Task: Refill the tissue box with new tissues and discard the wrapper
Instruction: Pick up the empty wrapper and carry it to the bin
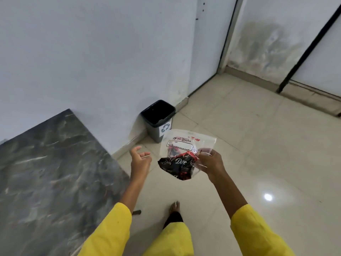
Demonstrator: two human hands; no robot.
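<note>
Yellow sleeves [110, 235] forward: right hand [210, 163] pinches the wrapper [182, 156], left hand [140, 159] open and empty, bin [158, 120] just ahead beyond it

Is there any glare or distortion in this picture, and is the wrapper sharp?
Head view: a bright glare spot on the floor tiles; wide-angle bending of the wall edges; the wrapper in the right hand is sharp enough to read its print.
</note>
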